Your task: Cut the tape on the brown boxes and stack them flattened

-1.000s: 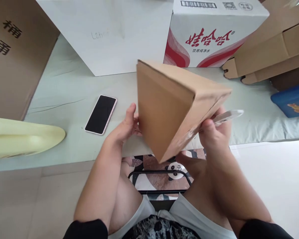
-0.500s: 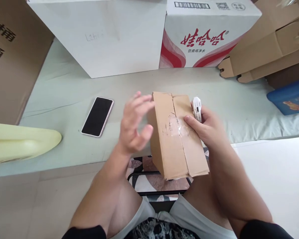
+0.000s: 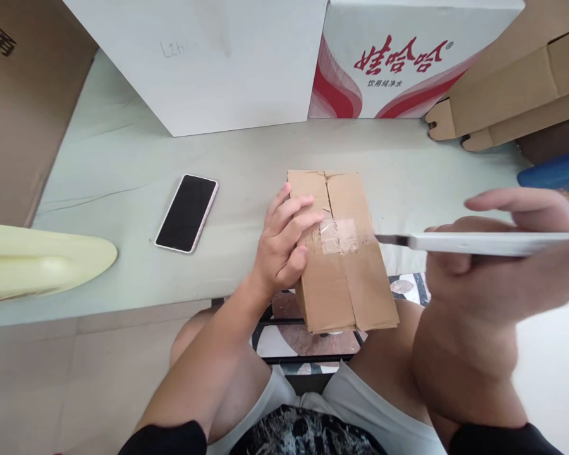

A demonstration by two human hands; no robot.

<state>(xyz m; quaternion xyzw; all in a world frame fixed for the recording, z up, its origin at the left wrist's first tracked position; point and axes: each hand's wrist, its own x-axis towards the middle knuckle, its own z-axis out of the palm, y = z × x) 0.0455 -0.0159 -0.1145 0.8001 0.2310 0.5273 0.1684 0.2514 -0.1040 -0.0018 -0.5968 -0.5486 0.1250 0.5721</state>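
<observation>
A small brown cardboard box lies over the front edge of the bench, above my lap. Clear tape crosses the seam on its top face. My left hand grips the box at its left edge, with several fingers bent over the top. To the right of the box, my right hand is closed around a white utility knife. Its dark blade points left, and in the picture its tip meets the box's right edge; whether it touches cannot be told.
A phone lies on the pale green cloth. White cartons stand behind it, one with red print. Folded cardboard and a blue item are at right. A yellow object lies left, before a large brown carton.
My left hand has come down onto the box. My right hand has let go of the box and moved right and up, with the knife now turned and its blade showing.
</observation>
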